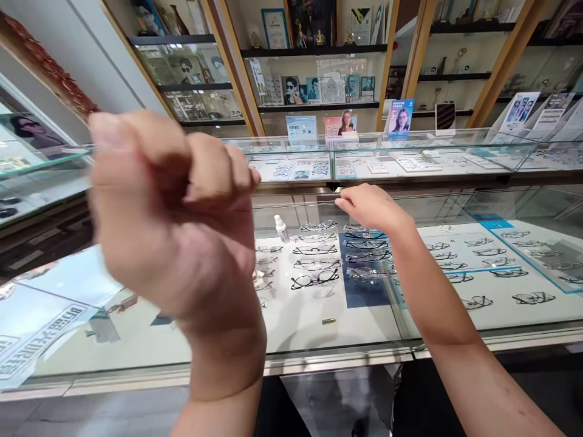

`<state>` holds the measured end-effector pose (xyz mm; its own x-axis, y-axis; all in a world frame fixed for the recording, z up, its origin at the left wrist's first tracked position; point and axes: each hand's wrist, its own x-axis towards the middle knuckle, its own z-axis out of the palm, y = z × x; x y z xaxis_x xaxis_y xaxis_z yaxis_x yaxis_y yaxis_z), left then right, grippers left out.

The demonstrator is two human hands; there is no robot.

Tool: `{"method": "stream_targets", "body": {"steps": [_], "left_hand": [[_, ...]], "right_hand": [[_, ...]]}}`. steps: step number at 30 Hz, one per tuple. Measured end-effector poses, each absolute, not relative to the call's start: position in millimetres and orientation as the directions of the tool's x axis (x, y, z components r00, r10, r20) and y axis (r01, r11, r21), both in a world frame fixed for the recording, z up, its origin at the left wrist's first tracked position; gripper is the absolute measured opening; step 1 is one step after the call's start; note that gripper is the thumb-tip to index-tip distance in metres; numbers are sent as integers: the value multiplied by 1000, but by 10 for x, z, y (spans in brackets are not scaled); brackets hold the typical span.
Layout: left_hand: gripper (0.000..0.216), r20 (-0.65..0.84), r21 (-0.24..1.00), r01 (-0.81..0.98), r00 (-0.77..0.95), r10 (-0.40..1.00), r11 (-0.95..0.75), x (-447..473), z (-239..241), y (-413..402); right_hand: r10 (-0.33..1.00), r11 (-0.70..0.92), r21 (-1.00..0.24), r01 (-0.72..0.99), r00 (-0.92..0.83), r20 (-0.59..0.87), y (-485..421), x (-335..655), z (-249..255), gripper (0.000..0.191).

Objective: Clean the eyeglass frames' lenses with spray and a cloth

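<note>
My left hand (177,224) is raised close to the camera, large and slightly blurred. Its fingers are curled toward the palm with the thumb against the forefinger, and nothing shows in them. Farther off, my right hand (368,206) is over the glass display case (296,331), its fingers bent down and closed. Whether it holds anything is hidden. Nearest to it, rows of eyeglasses (315,278) lie in the case, some on a dark blue mat (367,293). A small white bottle (281,230) stands left of these rows.
Behind is a second glass case (291,170) with more eyewear and upright advertising cards (401,117). Wooden-framed shelves (319,51) line the wall. A light blue printed sheet (50,321) is at left, and a small gold-coloured piece (328,321) appears near the front edge.
</note>
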<state>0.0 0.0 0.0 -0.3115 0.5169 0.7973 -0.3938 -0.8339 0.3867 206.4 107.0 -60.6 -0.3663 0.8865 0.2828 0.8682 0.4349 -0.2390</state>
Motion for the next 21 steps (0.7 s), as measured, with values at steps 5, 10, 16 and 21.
{"method": "stream_targets", "body": {"steps": [5,10,16,21], "left_hand": [[62,898,420,-182,-57,436,-889,33,-318,203],[55,467,647,445,411,783,-619,-250,-1035,293],[26,205,318,789,484,851,-525,-558,-1762,357],[33,168,225,834,477,863,-505,-558,-1872,331]], "right_hand": [[856,500,-354,791,-387,343,945,1991,-941,32],[798,549,-469,692,-266,541,828,2116,-1573,14],[855,429,-511,745,-154,495,793,2260,-1783,10],[853,387,-490,781,-101,511,846,2322,-1746,6]]}}
